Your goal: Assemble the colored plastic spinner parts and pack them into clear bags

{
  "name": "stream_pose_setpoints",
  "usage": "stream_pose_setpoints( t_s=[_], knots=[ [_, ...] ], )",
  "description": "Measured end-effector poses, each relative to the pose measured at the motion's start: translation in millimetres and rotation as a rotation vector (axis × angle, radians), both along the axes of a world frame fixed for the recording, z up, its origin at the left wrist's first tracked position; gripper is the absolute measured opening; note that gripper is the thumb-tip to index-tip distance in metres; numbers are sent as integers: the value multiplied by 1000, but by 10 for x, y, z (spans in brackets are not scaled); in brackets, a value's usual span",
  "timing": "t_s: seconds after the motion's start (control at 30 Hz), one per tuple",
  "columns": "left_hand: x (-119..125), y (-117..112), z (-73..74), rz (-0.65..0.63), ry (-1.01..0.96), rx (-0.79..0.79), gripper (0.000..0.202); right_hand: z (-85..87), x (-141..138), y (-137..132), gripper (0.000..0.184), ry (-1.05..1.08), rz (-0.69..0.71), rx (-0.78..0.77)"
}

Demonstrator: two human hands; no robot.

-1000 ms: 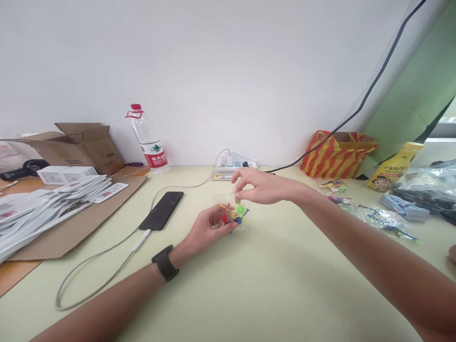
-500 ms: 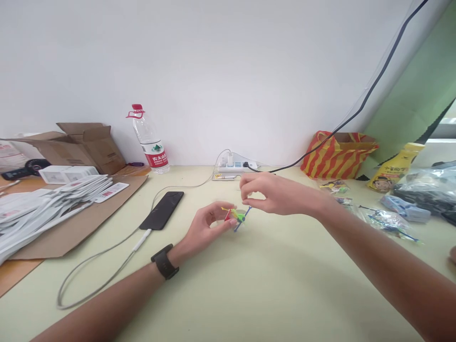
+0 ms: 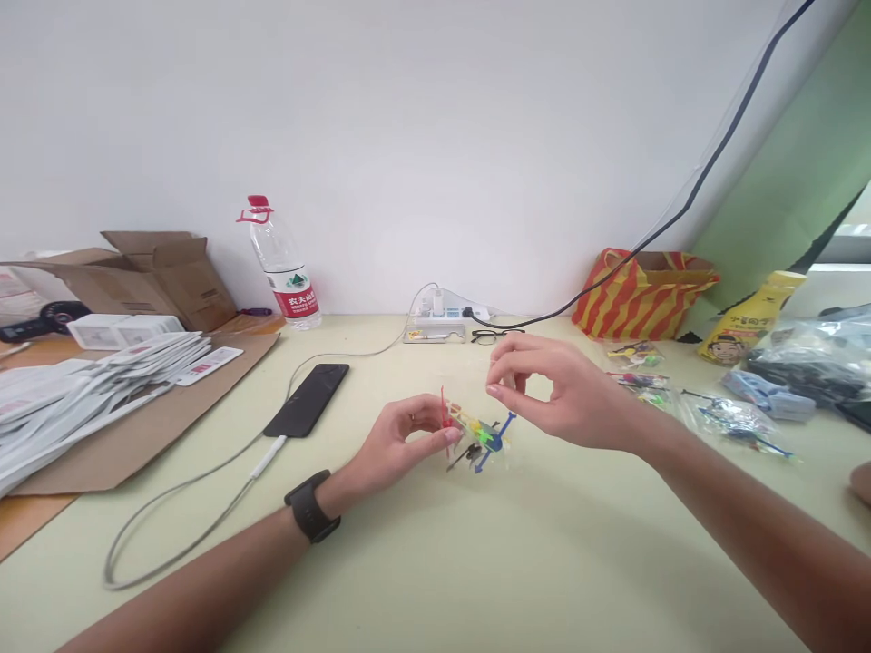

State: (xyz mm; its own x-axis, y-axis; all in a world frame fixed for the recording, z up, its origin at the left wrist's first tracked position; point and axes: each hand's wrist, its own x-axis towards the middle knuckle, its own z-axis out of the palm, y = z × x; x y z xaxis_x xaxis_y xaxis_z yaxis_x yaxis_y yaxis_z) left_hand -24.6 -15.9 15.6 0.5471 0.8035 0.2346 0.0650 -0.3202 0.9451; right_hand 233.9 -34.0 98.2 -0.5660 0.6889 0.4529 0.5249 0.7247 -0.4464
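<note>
A small clear plastic bag of coloured plastic picks (image 3: 480,435), red, green, blue and yellow, hangs just above the pale green table (image 3: 476,562) at the centre. My left hand (image 3: 401,440), with a black watch on its wrist, pinches the bag's left end between thumb and fingers. My right hand (image 3: 558,390) is to the right and slightly above it, thumb and forefinger pinched together close to the bag's upper right edge. Whether those fingers grip the clear plastic I cannot make out.
A black phone (image 3: 308,399) on a white cable lies left of centre. Further left are stacked white packets (image 3: 88,381) on cardboard, a box (image 3: 160,277) and a water bottle (image 3: 282,268). A power strip (image 3: 442,317), striped bag (image 3: 643,295) and more pick packets (image 3: 731,417) lie behind and right.
Both hands have shifted right and a little lower with the bag of picks. My right hand has drawn away to the right, and the bag now lies stretched out sideways.
</note>
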Motion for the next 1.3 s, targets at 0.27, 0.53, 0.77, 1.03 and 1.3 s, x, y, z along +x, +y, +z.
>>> stream_pose_setpoints(
  t_s=[0.27, 0.53, 0.77, 1.03, 1.3],
  knots=[
    [45, -54, 31, -40, 19, 23, 27, -145, 90, -209, 21, -301, 37, -9],
    [-35, -20, 73, 102, -39, 84, 37, -85, 119, -116, 14, 12, 2, 55],
    [4, -56, 73, -17, 26, 23, 35, -119, 38, -172, 15, 89, 50, 67],
    [61, -54, -21, 11, 116, 36, 25, -241, 72, -130, 20, 45, -38, -20],
    [68, -55, -52, 52, 39, 32, 22, -207, 131, -16, 24, -106, 38, -200]
  ],
)
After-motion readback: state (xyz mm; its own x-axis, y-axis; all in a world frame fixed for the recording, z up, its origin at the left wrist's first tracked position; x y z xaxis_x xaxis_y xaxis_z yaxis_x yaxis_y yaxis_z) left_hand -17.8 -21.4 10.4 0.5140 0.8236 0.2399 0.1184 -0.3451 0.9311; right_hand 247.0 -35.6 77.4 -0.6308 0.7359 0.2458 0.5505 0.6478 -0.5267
